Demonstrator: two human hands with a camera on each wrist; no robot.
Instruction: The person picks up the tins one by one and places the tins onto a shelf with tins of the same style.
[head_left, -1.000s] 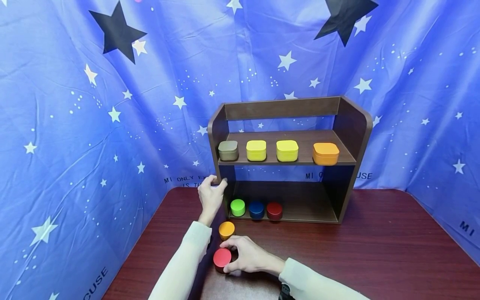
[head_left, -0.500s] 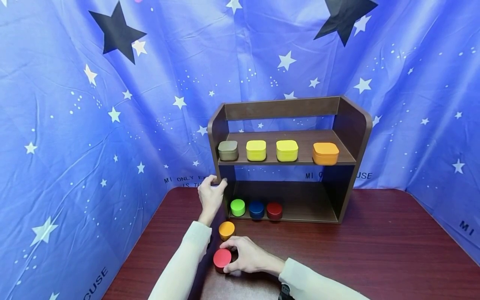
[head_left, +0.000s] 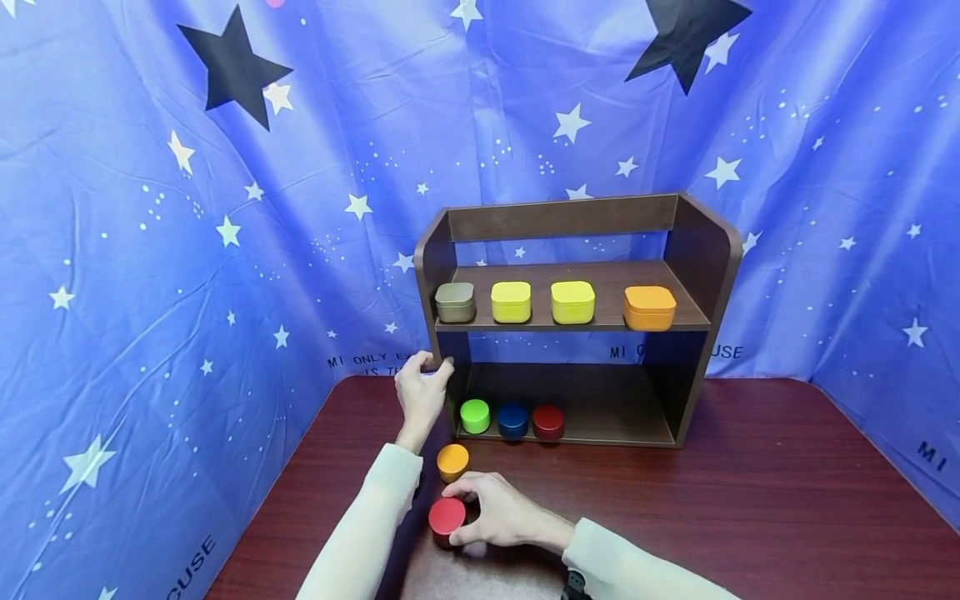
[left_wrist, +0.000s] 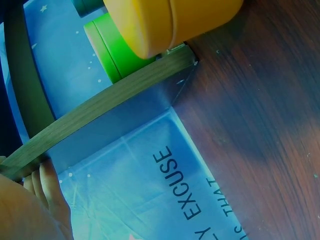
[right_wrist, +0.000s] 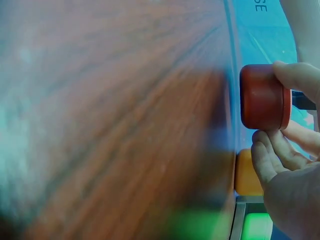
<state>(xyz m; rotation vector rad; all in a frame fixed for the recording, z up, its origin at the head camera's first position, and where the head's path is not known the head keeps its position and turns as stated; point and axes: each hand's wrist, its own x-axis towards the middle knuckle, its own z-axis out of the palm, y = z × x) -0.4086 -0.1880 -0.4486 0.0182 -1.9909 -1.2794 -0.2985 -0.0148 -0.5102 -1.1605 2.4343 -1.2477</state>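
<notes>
My right hand (head_left: 504, 514) pinches a round red lidded tin (head_left: 447, 516) between thumb and fingers near the front of the table. In the right wrist view the thumb lies at the side of the tin (right_wrist: 261, 97), close to its lid; whether its base touches the table I cannot tell. Beyond it stands a round orange tin (head_left: 453, 462), just in front of the brown two-tier shelf (head_left: 562, 216). My left hand (head_left: 421, 393) grips the shelf's left side panel; in the left wrist view its fingers (left_wrist: 50, 185) go behind the panel (left_wrist: 110, 97).
Green (head_left: 475, 416), blue (head_left: 513, 422) and dark red (head_left: 548, 423) round tins line the lower tier's front left. Above sit square tins: grey (head_left: 455, 303), two yellow, the left yellow tin (head_left: 512, 302) among them, and orange (head_left: 649, 308). A starry blue cloth (head_left: 300, 200) surrounds the table (head_left: 787, 467).
My right hand and the red tin have shifted very slightly to the right. The left hand keeps its grip on the shelf panel.
</notes>
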